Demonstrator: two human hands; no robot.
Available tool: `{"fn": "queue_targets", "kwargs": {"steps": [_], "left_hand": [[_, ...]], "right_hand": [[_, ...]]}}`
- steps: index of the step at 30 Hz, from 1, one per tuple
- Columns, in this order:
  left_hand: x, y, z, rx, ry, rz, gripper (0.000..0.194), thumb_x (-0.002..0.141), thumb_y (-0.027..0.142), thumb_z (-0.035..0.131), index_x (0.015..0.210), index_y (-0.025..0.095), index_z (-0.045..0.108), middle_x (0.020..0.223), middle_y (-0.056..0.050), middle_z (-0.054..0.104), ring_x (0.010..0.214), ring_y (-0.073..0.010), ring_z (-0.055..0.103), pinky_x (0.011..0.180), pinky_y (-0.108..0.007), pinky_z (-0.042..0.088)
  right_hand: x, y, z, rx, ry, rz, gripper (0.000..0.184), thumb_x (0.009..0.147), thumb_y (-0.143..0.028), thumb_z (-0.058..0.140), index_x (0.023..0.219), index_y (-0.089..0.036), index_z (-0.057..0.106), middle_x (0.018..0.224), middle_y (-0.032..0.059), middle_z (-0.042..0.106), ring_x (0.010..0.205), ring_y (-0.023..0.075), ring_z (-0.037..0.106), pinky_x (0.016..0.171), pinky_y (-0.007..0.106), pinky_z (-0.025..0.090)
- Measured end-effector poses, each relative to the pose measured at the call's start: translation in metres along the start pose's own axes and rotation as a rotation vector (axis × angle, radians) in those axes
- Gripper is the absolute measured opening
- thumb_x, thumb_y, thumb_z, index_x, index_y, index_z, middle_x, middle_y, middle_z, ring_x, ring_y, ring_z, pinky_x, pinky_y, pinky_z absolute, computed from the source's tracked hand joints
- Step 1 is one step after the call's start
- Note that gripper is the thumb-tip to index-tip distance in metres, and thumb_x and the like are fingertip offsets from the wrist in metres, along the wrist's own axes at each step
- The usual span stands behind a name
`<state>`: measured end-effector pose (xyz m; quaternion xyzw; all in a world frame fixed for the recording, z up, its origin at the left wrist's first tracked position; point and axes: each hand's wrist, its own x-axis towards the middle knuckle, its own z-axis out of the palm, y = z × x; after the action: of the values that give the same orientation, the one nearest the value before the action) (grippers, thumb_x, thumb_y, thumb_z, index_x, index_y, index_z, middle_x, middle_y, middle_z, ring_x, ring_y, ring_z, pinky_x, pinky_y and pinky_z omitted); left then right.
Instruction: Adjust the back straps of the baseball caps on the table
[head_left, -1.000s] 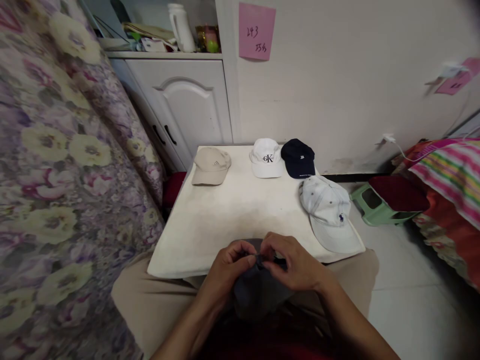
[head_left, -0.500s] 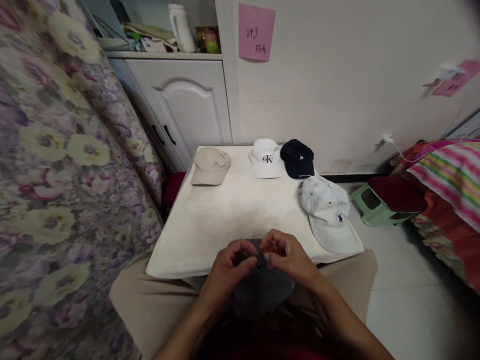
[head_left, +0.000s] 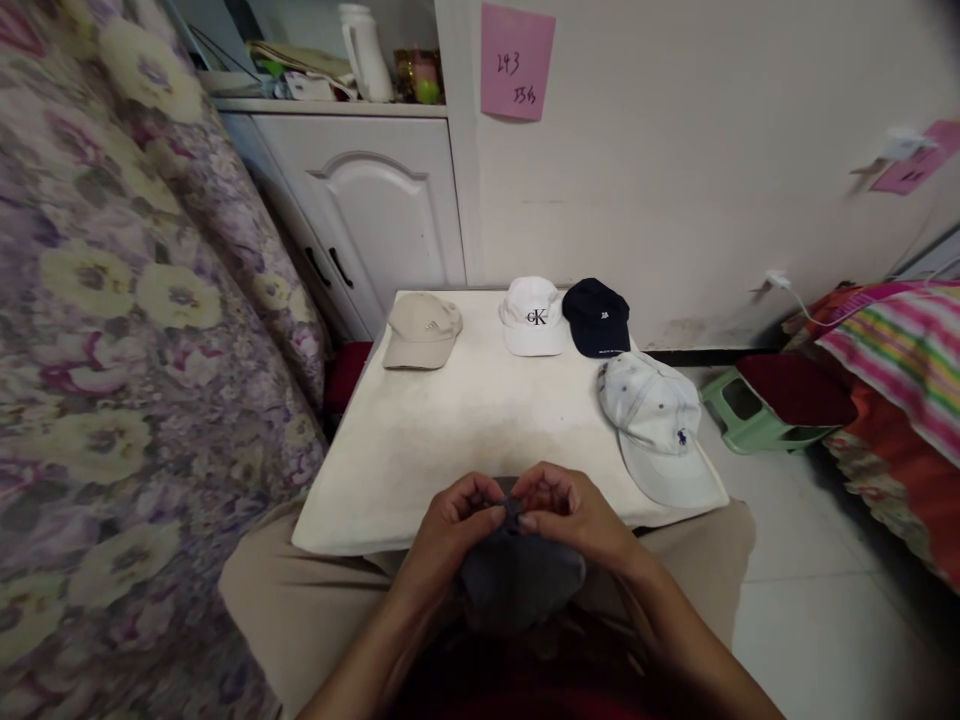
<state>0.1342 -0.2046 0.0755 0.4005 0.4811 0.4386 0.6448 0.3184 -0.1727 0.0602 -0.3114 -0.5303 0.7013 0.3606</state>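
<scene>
A dark grey cap is held over my lap at the table's near edge. My left hand pinches the cap's strap area from the left, thumb against fingers. From the right, my right hand pinches the same part close by. The small piece between the fingertips is dark, and its details are hard to make out. On the cream-covered table lie a beige cap at the far left, a white cap, a navy cap beside it, and a pale denim cap at the right edge.
A floral curtain hangs on the left, near a white cabinet. Behind the table stands a wall with a pink note. On the right are a green stool with a dark red top and a bed with a striped cover.
My fingertips have shifted slightly on the grey cap's strap area, the left hand moving a little left. The cap has tilted a bit. The other caps stay in place.
</scene>
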Motion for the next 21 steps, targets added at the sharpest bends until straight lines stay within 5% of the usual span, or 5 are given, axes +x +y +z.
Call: {"fn": "queue_targets", "kwargs": {"steps": [7, 16, 21], "left_hand": [[0.0, 0.001, -0.006, 0.227, -0.058, 0.074, 0.016, 0.074, 0.029, 0.07, 0.08, 0.017, 0.061, 0.069, 0.002, 0.058, 0.067, -0.0141, 0.05, 0.063, -0.024, 0.035], [-0.009, 0.009, 0.007, 0.544, -0.026, 0.237, 0.011, 0.078, 0.022, 0.064, 0.088, 0.02, 0.059, 0.08, 0.0, 0.061, 0.076, -0.0171, 0.053, 0.069, -0.026, 0.039], [-0.01, 0.008, 0.01, 0.614, 0.016, 0.31, 0.014, 0.079, 0.018, 0.06, 0.092, 0.021, 0.061, 0.082, 0.0, 0.063, 0.077, -0.0178, 0.057, 0.072, -0.027, 0.042]], "right_hand": [[-0.002, -0.005, -0.006, -0.067, -0.091, 0.07, 0.022, 0.072, -0.017, 0.072, 0.089, -0.018, 0.058, 0.078, -0.003, 0.06, 0.066, 0.0112, 0.058, 0.061, 0.023, 0.043], [-0.003, -0.008, -0.001, -0.351, -0.017, -0.092, 0.016, 0.069, -0.01, 0.061, 0.08, -0.02, 0.053, 0.067, -0.0055, 0.049, 0.059, 0.0102, 0.042, 0.052, 0.022, 0.03], [0.003, 0.002, 0.002, -0.138, -0.023, -0.088, 0.018, 0.067, -0.015, 0.066, 0.078, -0.019, 0.053, 0.061, -0.0071, 0.045, 0.053, 0.009, 0.037, 0.05, 0.021, 0.026]]}}
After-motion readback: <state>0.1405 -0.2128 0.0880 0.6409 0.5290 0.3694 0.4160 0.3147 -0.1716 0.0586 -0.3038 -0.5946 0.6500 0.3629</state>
